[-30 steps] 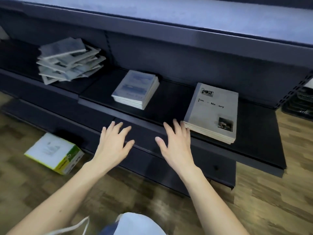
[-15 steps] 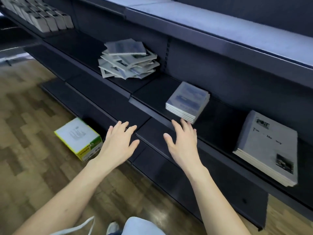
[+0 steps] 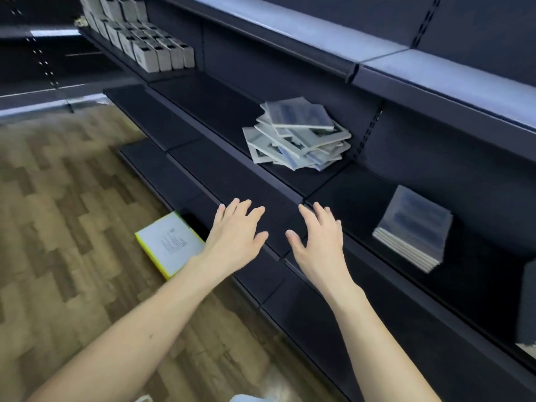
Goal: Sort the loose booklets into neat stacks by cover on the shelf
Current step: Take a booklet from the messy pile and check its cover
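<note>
Dark metal shelf [image 3: 232, 117]: long black run, the deck where all the sorting happens.
Left hand [image 3: 236, 236]: fingers spread and straight, holding nothing, hovering over the lower shelf lip.
Right hand [image 3: 317, 240]: same pose, wide and empty, just beside the left hand, thumbs facing each other.
Loose pile [image 3: 298, 134]: untidy heap of booklets, covers fanned at all angles, up and ahead of both hands, a little right of the right hand's fingertips, well apart from them.
Blue stack [image 3: 414, 227]: squared-up booklets with bluish covers, right of the right hand, on the same shelf level as the pile.
Grey stack [image 3: 528, 309]: only its edge shows at the far right border; cover not readable.
Box on floor [image 3: 169, 243]: white with yellow edge, partly behind the left wrist, on the wooden floor.
Small boxes [image 3: 156, 53]: row on the upper left shelf, far from both hands.
Change: view has swung left over the last second; the pile now sits nearly ahead, the two neat stacks slide off to the right. Hands stayed empty throughout.
Meaning: likely two stacks done so far, attention turning back to the pile for the next booklet.
</note>
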A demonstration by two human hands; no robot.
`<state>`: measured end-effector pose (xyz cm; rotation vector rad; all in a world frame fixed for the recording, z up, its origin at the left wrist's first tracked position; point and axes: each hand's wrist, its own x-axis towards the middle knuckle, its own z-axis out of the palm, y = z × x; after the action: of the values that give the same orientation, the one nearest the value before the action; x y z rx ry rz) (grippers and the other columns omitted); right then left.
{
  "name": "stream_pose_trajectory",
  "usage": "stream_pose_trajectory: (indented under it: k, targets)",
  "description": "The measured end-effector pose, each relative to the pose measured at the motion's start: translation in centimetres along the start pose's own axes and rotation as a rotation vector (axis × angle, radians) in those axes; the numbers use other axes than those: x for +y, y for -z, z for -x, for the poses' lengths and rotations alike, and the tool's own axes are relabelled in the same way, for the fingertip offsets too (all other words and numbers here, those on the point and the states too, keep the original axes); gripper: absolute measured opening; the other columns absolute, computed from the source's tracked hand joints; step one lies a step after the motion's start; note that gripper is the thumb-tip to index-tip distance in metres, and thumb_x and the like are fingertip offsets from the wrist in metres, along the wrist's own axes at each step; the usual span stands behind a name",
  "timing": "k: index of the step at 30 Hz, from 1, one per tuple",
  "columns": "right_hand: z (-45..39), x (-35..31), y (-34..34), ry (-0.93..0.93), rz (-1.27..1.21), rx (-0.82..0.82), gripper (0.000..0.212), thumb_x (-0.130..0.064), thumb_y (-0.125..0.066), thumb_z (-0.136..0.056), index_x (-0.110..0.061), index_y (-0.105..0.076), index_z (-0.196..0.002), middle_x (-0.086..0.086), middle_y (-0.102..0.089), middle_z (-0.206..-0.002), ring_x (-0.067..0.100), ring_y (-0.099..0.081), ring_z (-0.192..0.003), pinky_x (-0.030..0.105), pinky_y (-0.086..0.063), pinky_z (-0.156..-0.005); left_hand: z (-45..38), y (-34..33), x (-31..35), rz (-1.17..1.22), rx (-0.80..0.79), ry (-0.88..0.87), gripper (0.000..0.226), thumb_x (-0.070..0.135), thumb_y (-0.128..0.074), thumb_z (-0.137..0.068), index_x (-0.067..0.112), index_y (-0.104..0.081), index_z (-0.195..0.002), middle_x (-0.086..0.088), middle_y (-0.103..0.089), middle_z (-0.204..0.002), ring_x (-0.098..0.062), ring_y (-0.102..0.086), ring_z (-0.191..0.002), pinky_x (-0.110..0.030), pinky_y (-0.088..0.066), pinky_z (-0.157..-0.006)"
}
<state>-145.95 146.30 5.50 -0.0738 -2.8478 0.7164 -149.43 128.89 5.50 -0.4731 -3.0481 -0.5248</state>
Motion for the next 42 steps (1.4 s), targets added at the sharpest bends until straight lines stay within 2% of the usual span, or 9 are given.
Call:
stream_pose_trajectory:
  k: [10, 16, 20, 24, 26, 29, 36, 39, 42]
  targets:
    - [-9.8, -3.4, -3.3, 0.058, 0.0, 0.005, 0.059, -0.034, -0.056, -0.099, -0.019, -0.035, -0.153, 0.01, -0.024, -0.162, 0.027, -0.008, -0.153, 0.047, -0.005, -0.122, -8.1, 2.5, -3.5, -0.04, 0.016, -0.024, 0.058, 0.042, -0.043, -0.1, 0.023, -0.025, -0.152, -0.006, -0.022, -0.158, -0.027, -0.007, -0.149, -0.046, -0.005, -0.121]
    - [-17.9, -3.8, -5.9, 0.094, 0.0, 0.05, 0.054, -0.033, -0.06, -0.095, -0.017, -0.044, -0.145, 0.012, -0.038, -0.154, 0.03, -0.026, -0.147, 0.05, -0.019, -0.12, -14.3, 3.7, -5.5, -0.068, 0.048, -0.046, 0.055, 0.04, -0.044, -0.099, 0.022, -0.03, -0.15, -0.006, -0.028, -0.154, -0.026, -0.015, -0.146, -0.045, -0.008, -0.12]
    - [-22.8, -4.5, -7.2, 0.048, -0.033, 0.046, 0.054, -0.031, -0.058, -0.096, -0.017, -0.041, -0.146, 0.012, -0.031, -0.158, 0.03, -0.022, -0.148, 0.049, -0.011, -0.121, -18.9, 4.6, -6.8, -0.074, 0.063, -0.053, 0.052, 0.039, -0.045, -0.099, 0.02, -0.035, -0.146, -0.005, -0.032, -0.151, -0.026, -0.019, -0.144, -0.043, -0.01, -0.118]
    - [-27.1, -4.1, -7.9, 0.008, -0.052, 0.067, 0.058, -0.031, -0.058, -0.094, -0.018, -0.04, -0.148, 0.013, -0.033, -0.155, 0.035, -0.03, -0.141, 0.055, -0.025, -0.116, -23.0, 5.1, -7.8, -0.057, 0.095, -0.065, 0.052, 0.037, -0.045, -0.099, 0.021, -0.034, -0.147, -0.005, -0.035, -0.149, -0.026, -0.023, -0.141, -0.042, -0.012, -0.117]
    - [-28.8, -3.6, -8.1, -0.033, -0.062, 0.072, 0.06, -0.031, -0.058, -0.095, -0.02, -0.038, -0.15, 0.012, -0.025, -0.16, 0.037, -0.023, -0.145, 0.056, -0.025, -0.117, -24.7, 5.0, -8.4, -0.054, 0.098, -0.079, 0.051, 0.036, -0.045, -0.098, 0.021, -0.036, -0.146, -0.005, -0.037, -0.146, -0.026, -0.027, -0.138, -0.041, -0.015, -0.116]
    - [-31.2, -3.1, -8.7, -0.066, -0.029, 0.1, 0.066, -0.032, -0.059, -0.096, -0.02, -0.032, -0.155, 0.01, -0.014, -0.165, 0.035, -0.007, -0.152, 0.055, -0.017, -0.121, -27.2, 4.8, -9.3, -0.047, 0.082, -0.11, 0.05, 0.033, -0.046, -0.097, 0.021, -0.038, -0.145, -0.005, -0.039, -0.145, -0.027, -0.027, -0.139, -0.04, -0.018, -0.115]
    - [-36.4, -2.6, -10.5, -0.212, 0.06, 0.246, 0.085, -0.051, -0.057, -0.094, -0.026, -0.009, -0.16, 0.013, 0.0, -0.166, 0.036, 0.005, -0.152, 0.051, -0.003, -0.122, -34.3, 4.6, -11.6, 0.007, 0.048, -0.227, 0.051, 0.037, -0.051, -0.093, 0.023, -0.043, -0.142, -0.004, -0.044, -0.139, -0.026, -0.033, -0.134, -0.039, -0.02, -0.114]
    - [-37.7, -2.3, -11.4, -0.299, 0.139, 0.237, 0.089, -0.057, -0.059, -0.091, -0.024, -0.013, -0.16, 0.017, -0.006, -0.165, 0.038, 0.004, -0.152, 0.052, -0.002, -0.121, -37.4, 4.4, -12.3, 0.014, 0.013, -0.309, 0.052, 0.037, -0.051, -0.093, 0.026, -0.042, -0.143, -0.007, -0.039, -0.147, -0.03, -0.03, -0.139, -0.041, -0.021, -0.117]
    - [-38.1, -2.1, -12.7, -0.335, 0.292, 0.296, 0.086, -0.051, -0.072, -0.083, -0.021, -0.035, -0.154, 0.022, -0.029, -0.158, 0.044, -0.017, -0.149, 0.06, -0.014, -0.117, -40.2, 3.9, -13.1, -0.013, -0.035, -0.393, 0.054, 0.039, -0.047, -0.095, 0.026, -0.037, -0.146, -0.01, -0.032, -0.153, -0.032, -0.026, -0.142, -0.044, -0.019, -0.118]
